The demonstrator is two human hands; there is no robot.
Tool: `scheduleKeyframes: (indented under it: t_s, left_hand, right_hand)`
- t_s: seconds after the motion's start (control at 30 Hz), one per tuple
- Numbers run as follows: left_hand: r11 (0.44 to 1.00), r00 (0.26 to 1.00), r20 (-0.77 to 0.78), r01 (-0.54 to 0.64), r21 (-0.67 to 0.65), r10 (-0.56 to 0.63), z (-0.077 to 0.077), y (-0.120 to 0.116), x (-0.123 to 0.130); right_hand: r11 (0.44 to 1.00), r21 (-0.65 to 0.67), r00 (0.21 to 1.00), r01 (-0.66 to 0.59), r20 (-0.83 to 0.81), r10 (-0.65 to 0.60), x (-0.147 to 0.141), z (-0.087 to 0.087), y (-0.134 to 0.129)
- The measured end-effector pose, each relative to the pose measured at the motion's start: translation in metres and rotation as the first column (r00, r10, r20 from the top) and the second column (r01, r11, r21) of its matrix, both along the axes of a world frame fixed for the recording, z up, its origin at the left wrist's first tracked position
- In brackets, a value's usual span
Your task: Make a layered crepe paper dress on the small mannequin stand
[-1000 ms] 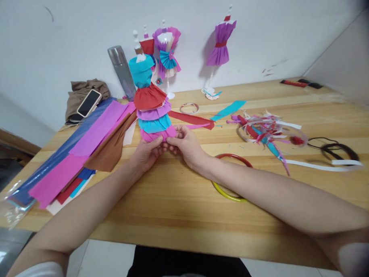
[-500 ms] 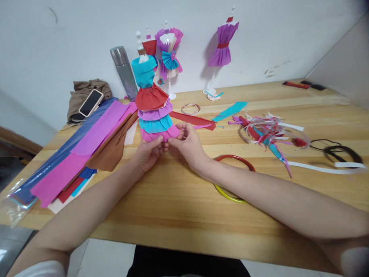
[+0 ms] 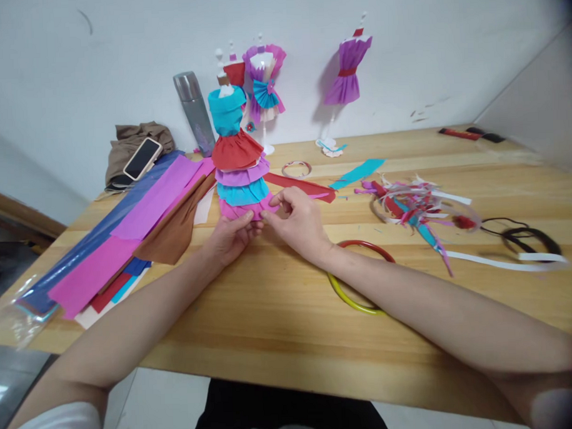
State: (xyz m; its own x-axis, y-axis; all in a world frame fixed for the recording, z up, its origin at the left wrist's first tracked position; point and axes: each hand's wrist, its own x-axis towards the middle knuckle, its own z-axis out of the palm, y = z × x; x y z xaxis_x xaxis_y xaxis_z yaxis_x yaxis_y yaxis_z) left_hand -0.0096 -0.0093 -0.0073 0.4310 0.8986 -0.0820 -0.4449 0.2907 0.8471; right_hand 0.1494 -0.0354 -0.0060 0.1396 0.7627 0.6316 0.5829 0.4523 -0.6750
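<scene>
- Pale wooden surface (image 3: 252, 316) with straight, smooth grain runs up to a plain, scuffed white wall (image 3: 416, 60).
- On its left lie long sheets of matte, crepe-like paper (image 3: 95, 271) in pink and magenta, beside a limp brown sheet (image 3: 167, 240) and a glossy clear plastic sleeve (image 3: 24, 324) with blue inside.
- Crumpled brown cloth (image 3: 124, 145), a smartphone (image 3: 143, 159) and a grey metal flask (image 3: 195, 114) stand or lie behind them.
- To the right are a flat turquoise strip (image 3: 359, 173), a tangled heap of curled paper scraps (image 3: 407, 204) and a smooth red-and-yellow ring (image 3: 352, 298).
- Near the middle of the surface, between the hands and the wall, is a tiered dress (image 3: 239, 150) on a white, knob-topped dress form (image 3: 219, 56): folded turquoise bodice, flared red ruffle, then gathered lilac, turquoise and magenta tiers.
- Left hand (image 3: 235, 238) pinches the magenta hem between thumb and fingers; right hand (image 3: 298, 220) grips its right edge with thumb and forefinger.
- Fingers hide part of the hem, and whether the form's foot touches the surface cannot be told.
- The dress partly covers another form in red (image 3: 234, 72); the right forearm crosses the ring; black cord (image 3: 535, 242) at far right is blurred.
</scene>
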Motion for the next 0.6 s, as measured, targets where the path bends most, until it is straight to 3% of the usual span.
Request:
scheduleKeyframes:
  t_s: [0.23, 0.6]
  left_hand:
    - [1.0, 0.999, -0.037, 0.007, -0.027, -0.008, 0.0019, -0.0004, -0.0006]
    - [0.999, 0.999, -0.016, 0.033, -0.009, -0.033, -0.0025, 0.0023, 0.0017]
  right_hand:
    - [0.997, -0.081, 0.992, 0.008, 0.129, 0.002, 0.0028, 0.0002, 0.0005]
    - [0.994, -0.099, 0.999, -0.046, 0.009, 0.047, -0.0002, 0.004, -0.0015]
